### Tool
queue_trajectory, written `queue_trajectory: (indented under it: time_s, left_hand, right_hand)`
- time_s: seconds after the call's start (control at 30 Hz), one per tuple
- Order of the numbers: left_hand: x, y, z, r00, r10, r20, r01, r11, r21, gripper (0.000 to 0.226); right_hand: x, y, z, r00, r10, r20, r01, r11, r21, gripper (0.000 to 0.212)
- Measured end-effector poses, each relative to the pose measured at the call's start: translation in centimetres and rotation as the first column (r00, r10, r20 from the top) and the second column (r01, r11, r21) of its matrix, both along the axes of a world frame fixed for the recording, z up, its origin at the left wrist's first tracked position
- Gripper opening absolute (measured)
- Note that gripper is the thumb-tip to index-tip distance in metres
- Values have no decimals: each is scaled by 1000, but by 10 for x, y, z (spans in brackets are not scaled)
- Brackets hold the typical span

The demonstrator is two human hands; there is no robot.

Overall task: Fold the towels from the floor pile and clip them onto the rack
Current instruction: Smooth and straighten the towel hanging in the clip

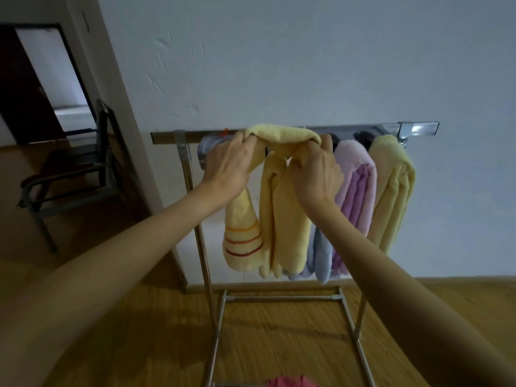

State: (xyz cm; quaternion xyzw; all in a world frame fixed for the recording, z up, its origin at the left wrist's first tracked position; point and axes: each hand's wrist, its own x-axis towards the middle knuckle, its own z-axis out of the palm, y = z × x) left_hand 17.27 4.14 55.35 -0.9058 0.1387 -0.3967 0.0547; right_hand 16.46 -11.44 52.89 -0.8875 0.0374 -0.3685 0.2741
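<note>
Wall (307, 65): pale, textured, filling the 12 o'clock half of the view.

Floor (279, 344): wood boards, from 3 o'clock round through 6 to 9.

Rack (279, 134): metal, with a horizontal top bar at centre, uprights, and a base frame running toward 6 o'clock.

Chair (69, 177): dark frame, at 9 o'clock, in front of a doorway (47, 79) at 10 o'clock.

Yellow towel (282, 191): folded and draped over the top bar at centre. One hanging end, toward 7 o'clock, bears orange and red stripes.

Second yellow towel (391, 191): folded, hanging on the bar at 3 o'clock.

Lilac towel (354, 191): folded, hanging between the two yellow ones and touching both.

Blue towel (321, 255): partly hidden behind the central yellow towel, its lower end showing toward 5 o'clock.

Left hand (229, 166): fingers curled, pinching the top fold of the central yellow towel at the bar.

Right hand (315, 171): fingers curled round the same fold, just beside the lilac towel.

Pink cloth (290, 382): an edge at 6 o'clock, inside the rack base.

Orange piece (224, 132): small, on the bar above the left hand; too small to tell what it is.
</note>
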Motion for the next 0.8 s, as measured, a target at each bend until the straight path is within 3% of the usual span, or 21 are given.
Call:
queue_trajectory:
  time_s: [0.2, 0.33, 0.53, 0.8]
  left_hand:
    - [13, -10, 9, 998, 54, -39, -54, 998, -8, 48]
    - [24, -11, 6, 997, 27, -72, -26, 1000, 5, 45]
    - [20, -13, -18, 998, -20, -62, 22, 999, 23, 47]
    - [14, -6, -50, 979, -185, -88, 171, 974, -147, 63]
  right_hand:
    - [8, 2, 1, 994, 87, -59, -94, 989, -112, 23]
    - [13, 1, 1, 990, 55, -133, -87, 964, -250, 27]
    - [20, -7, -31, 997, 81, 6, -75, 951, -301, 41]
    - [16, -21, -49, 997, 57, 53, -38, 954, -296, 33]
